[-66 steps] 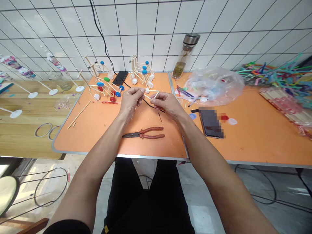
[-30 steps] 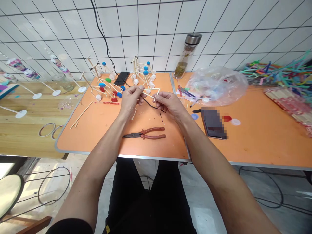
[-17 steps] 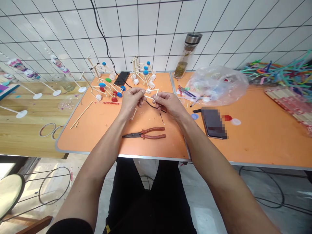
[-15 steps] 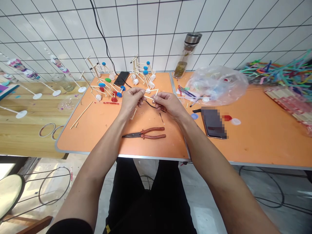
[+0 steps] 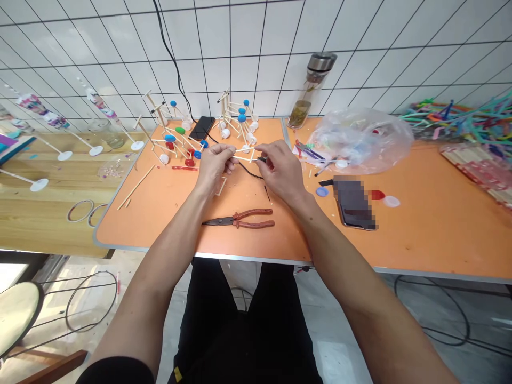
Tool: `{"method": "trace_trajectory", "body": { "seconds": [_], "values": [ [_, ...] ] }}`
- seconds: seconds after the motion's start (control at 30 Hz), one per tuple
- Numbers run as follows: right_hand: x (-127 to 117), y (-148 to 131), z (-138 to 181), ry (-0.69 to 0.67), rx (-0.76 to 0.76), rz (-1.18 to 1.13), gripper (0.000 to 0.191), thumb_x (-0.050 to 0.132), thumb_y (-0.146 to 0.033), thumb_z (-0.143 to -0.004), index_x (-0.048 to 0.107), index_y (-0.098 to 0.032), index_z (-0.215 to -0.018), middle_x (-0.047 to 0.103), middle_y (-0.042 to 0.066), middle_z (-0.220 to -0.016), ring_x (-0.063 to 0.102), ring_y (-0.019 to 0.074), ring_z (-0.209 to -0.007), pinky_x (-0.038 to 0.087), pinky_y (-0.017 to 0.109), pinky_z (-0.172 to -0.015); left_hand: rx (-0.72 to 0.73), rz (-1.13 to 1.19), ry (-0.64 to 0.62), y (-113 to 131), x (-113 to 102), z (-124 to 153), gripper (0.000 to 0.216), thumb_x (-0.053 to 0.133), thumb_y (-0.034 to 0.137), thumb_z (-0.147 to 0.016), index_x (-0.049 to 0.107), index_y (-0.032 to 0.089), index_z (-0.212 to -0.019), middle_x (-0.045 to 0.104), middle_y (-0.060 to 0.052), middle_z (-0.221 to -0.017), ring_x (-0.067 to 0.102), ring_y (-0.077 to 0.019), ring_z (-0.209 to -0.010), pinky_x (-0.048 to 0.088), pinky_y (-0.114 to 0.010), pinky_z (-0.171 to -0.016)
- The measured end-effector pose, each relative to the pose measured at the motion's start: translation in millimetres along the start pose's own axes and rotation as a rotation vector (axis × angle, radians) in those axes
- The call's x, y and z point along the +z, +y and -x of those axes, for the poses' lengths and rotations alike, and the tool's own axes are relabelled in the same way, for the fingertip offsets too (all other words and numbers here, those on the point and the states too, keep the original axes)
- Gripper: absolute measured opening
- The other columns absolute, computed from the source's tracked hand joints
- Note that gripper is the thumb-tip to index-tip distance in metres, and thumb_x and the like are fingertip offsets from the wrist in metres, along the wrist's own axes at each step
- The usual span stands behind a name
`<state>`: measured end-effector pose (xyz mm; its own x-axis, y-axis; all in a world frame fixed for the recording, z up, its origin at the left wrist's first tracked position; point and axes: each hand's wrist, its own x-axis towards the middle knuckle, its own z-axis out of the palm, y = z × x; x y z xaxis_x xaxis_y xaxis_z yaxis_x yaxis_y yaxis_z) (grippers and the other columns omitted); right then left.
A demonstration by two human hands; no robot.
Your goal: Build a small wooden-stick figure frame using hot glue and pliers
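Head view: a left hand pinches one small stick frame between thumb and fingers above an orange table. The right hand curls its fingers at the frame's other end, a dark item by the fingertips; whether it grips frame or item cannot be told. One pair of pliers lies nearer the table's front edge, and two loose sticks, one long and one short, lie to the left. Behind the hands stand stick models with colored caps, one of them green; the models overlap too much to count. Two phones are on the table, one at the back, the other at right, with three loose caps, blue, red and white, around the latter. One metal-lidded bottle by the wall holds greenish-brown matter in its lower part; one clear bag holds mixed pieces, mostly blurred. On a wooden table at left, one shallow dish contains many tiny pinkish bits, near one glass jar and two rings.
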<state>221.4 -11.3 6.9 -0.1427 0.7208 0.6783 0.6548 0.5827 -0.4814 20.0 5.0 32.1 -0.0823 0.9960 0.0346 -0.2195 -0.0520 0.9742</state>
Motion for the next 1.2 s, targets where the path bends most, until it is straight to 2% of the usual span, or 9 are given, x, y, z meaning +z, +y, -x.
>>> {"method": "trace_trajectory", "body": {
  "seconds": [0.13, 0.33, 0.43, 0.57, 0.63, 0.7, 0.87, 1.0, 1.2],
  "values": [
    [5, 3, 5, -0.061, -0.167, 0.202, 0.032, 0.065, -0.025, -0.106, 0.075, -0.028, -0.137, 0.073, 0.009, -0.128, 0.072, 0.0245, -0.107, 0.053, 0.032, -0.075, -0.068, 0.02, 0.012, -1, 1, 1, 0.008, 0.073, 0.016, -0.088, 0.069, 0.016, -0.081, 0.072, 0.001, -0.059, 0.055, -0.0068, -0.041, 0.038, -0.017, -0.041],
    [6, 6, 7, -0.039, -0.227, 0.232, 0.023, 0.058, -0.029, -0.112, 0.08, -0.029, -0.116, 0.075, 0.005, -0.112, 0.068, 0.0197, -0.092, 0.045, 0.029, -0.068, -0.13, 0.033, -0.022, -5, 3, 3, 0.01, 0.079, 0.018, -0.084, 0.07, 0.015, -0.081, 0.072, -0.001, -0.06, 0.056, -0.0063, -0.042, 0.037, -0.017, -0.042],
    [7, 6, 6, -0.026, -0.219, 0.167, 0.025, 0.057, -0.033, -0.113, 0.081, -0.027, -0.108, 0.077, 0.006, -0.109, 0.068, 0.0199, -0.091, 0.047, 0.031, -0.071, -0.131, 0.041, -0.05, -7, 2, 2, 0.016, 0.083, 0.025, -0.087, 0.071, 0.015, -0.082, 0.073, -0.001, -0.062, 0.057, -0.006, -0.044, 0.038, -0.017, -0.042],
    [8, 4, 2, 0.06, -0.115, -0.059, 0.02, 0.068, -0.036, -0.108, 0.081, -0.023, -0.1, 0.076, 0.007, -0.096, 0.07, 0.0213, -0.088, 0.055, 0.035, -0.08, -0.124, 0.051, -0.052, -5, 0, -2, 0.048, 0.082, 0.063, -0.096, 0.07, 0.017, -0.087, 0.07, 0.001, -0.062, 0.053, -0.0063, -0.044, 0.036, -0.019, -0.041],
    [7, 3, -1, 0.084, 0.014, -0.213, 0.019, 0.075, -0.04, -0.103, 0.08, -0.023, -0.096, 0.076, 0.005, -0.091, 0.067, 0.0192, -0.08, 0.056, 0.035, -0.077, -0.123, 0.047, -0.02, -2, -1, -3, 0.061, 0.077, 0.079, -0.094, 0.068, 0.019, -0.088, 0.068, 0.0, -0.063, 0.052, -0.0066, -0.045, 0.036, -0.021, -0.042],
    [5, 2, -3, 0.068, 0.174, -0.371, 0.022, 0.08, -0.044, -0.098, 0.08, -0.022, -0.094, 0.075, 0.003, -0.087, 0.065, 0.0165, -0.073, 0.056, 0.032, -0.071, -0.118, 0.031, 0.008, 0, -1, -4, 0.066, 0.073, 0.084, -0.094, 0.068, 0.019, -0.09, 0.07, -0.001, -0.067, 0.052, -0.0069, -0.048, 0.039, -0.023, -0.045],
    [0, 1, -8, -0.007, 0.434, -0.623, 0.031, 0.09, -0.051, -0.084, 0.08, -0.022, -0.089, 0.07, -0.001, -0.074, 0.06, 0.0124, -0.064, 0.054, 0.026, -0.06, -0.018, 0.025, -0.037, -4, 1, -3, 0.047, 0.086, 0.064, -0.093, 0.076, 0.019, -0.096, 0.076, -0.002, -0.087, 0.059, -0.0058, -0.06, 0.044, -0.02, -0.053],
    [-1, 1, -10, -0.03, 0.475, -0.715, 0.037, 0.095, -0.054, -0.077, 0.078, -0.022, -0.085, 0.069, -0.002, -0.073, 0.056, 0.0097, -0.061, 0.054, 0.023, -0.057, 0.028, 0.018, -0.12, -7, 3, -1, 0.028, 0.098, 0.035, -0.079, 0.079, 0.019, -0.091, 0.076, 0.0, -0.085, 0.058, -0.0055, -0.061, 0.045, -0.018, -0.055],
    [-1, 1, -10, -0.062, 0.483, -0.743, 0.039, 0.097, -0.055, -0.076, 0.078, -0.022, -0.083, 0.07, -0.002, -0.074, 0.056, 0.009, -0.06, 0.055, 0.022, -0.056, 0.027, 0.028, -0.136, -6, 5, 0, 0.019, 0.096, 0.025, -0.078, 0.08, 0.017, -0.084, 0.072, 0.002, -0.073, 0.057, -0.0051, -0.056, 0.045, -0.018, -0.054]
  ]
}}
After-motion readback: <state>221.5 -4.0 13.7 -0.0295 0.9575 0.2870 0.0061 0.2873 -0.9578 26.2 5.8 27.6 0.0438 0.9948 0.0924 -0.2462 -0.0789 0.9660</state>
